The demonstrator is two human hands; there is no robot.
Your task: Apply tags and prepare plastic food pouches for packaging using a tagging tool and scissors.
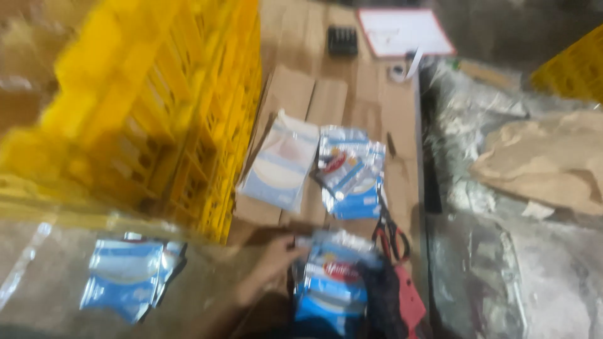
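Head view blurred — left hand [273, 260] touches blue packet stack [333, 285] (finger state unreadable); right hand unseen.

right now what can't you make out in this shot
- Left hand: head view, blurred, its grip on the blue packets unclear.
- Right hand: out of view; the bottom edge cuts the packets off.
- Scissors: partly hidden behind packets.
- Yellow crate: contents smeared by motion blur.

Flattened cardboard [364, 103] carries blue-white packets [350, 179], red-handled scissors [392, 235], and a clipboard [405, 31].
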